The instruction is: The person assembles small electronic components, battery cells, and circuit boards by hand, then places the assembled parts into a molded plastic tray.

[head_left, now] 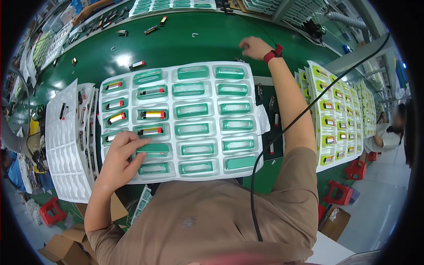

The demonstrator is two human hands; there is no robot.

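In front of me lies a white plastic tray [168, 95] with rows of green open-topped cases [192, 129] in its pockets. Small batteries with red, yellow and white wrapping, such as this battery [153, 115], sit in several cases of the two left columns. My left hand [118, 160] is at the tray's lower left, its thumb and index finger closed on the end of a green case [154, 149]. Beyond the tray's far right corner, my right hand [256, 47] has curled fingers over the green bench; whether they hold anything is hidden. A dark part [240, 60] lies just below it.
Stacked white trays [66, 145] stand at the left, and trays of yellow-green cases [329, 106] at the right. Loose batteries [151, 30] lie on the green bench [176, 48]. A black cable [304, 112] crosses in front of my right arm. Another person's hand [81, 17] is at the far left.
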